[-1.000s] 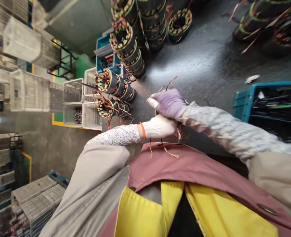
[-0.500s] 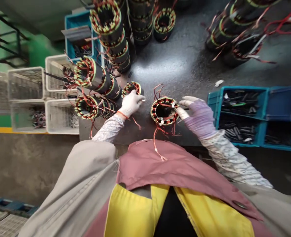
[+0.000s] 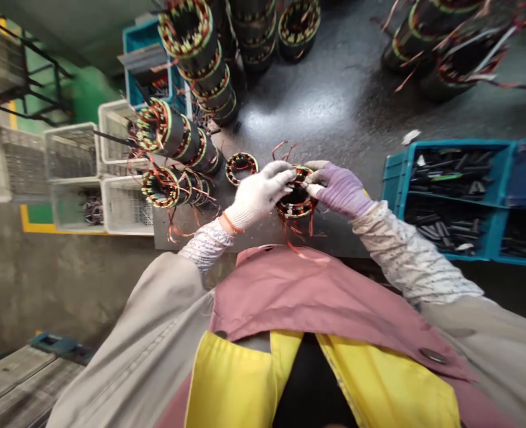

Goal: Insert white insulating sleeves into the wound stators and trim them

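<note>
A motor stator (image 3: 296,209), a dark ring with red and yellow-green windings and loose copper-coloured leads, stands upright before me on the bench. My left hand (image 3: 265,190), in a white knitted glove, reaches over its left side with the fingers closed at the far rim. From the right, my right hand (image 3: 339,187), in a purple glove with pale fingertips, has its fingers bent and pinched on that same rim. The fingers cover part of the windings, so any small piece between them is hidden. A second stator (image 3: 242,168) stands just left, apart from my left hand.
Stacked stators (image 3: 178,138) lean at the left, with a taller stack (image 3: 204,71) behind. More stators (image 3: 454,71) with leads lie at the far right. Blue bins (image 3: 408,178) of dark strips stand right; white crates (image 3: 126,205) and a blue crate (image 3: 144,35) stand left.
My left hand has left the second stator and moved right to the one before me. My right hand has shifted from its right side onto the far rim.
</note>
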`<action>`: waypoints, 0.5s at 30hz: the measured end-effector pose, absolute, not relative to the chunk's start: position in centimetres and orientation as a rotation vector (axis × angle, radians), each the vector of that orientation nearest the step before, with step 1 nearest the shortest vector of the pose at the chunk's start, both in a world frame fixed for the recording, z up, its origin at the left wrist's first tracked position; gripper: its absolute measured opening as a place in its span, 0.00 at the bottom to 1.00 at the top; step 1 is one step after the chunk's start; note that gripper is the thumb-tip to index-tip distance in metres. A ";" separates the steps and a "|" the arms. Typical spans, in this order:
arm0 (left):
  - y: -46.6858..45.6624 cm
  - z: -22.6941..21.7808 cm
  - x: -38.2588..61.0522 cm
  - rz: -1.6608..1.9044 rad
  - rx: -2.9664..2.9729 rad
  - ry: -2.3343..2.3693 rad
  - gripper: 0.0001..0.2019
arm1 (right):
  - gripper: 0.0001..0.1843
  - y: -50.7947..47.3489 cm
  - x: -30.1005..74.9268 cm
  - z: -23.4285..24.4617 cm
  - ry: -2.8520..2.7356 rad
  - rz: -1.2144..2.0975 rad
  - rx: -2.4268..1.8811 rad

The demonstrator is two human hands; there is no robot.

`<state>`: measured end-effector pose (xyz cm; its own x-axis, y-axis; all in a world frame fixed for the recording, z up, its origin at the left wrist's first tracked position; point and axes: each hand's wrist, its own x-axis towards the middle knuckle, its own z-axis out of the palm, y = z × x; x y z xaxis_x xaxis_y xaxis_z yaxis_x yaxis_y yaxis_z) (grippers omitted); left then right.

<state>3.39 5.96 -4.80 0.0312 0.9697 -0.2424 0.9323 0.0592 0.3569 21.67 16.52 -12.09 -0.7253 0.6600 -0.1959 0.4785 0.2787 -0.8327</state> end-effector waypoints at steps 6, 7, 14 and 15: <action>9.1 -5.4 6.5 -0.323 2.078 1.807 0.26 | 0.19 18.6 20.7 -12.3 -2.100 1.934 -0.904; 9.5 -5.6 6.5 -0.316 2.063 1.818 0.23 | 0.20 18.6 20.9 -12.1 -2.164 1.851 -0.893; 10.8 -4.9 4.4 -0.103 1.690 1.674 0.17 | 0.25 15.2 23.6 -12.0 -2.437 1.073 -0.806; 10.9 -4.6 4.4 -0.179 1.728 1.665 0.20 | 0.27 14.6 23.8 -12.2 -2.472 1.048 -0.750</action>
<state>4.35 10.86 -4.56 0.1565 0.8154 -0.5574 0.9153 0.0923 0.3920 23.78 14.59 -12.22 -0.7977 0.5928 0.1109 0.3324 0.5856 -0.7393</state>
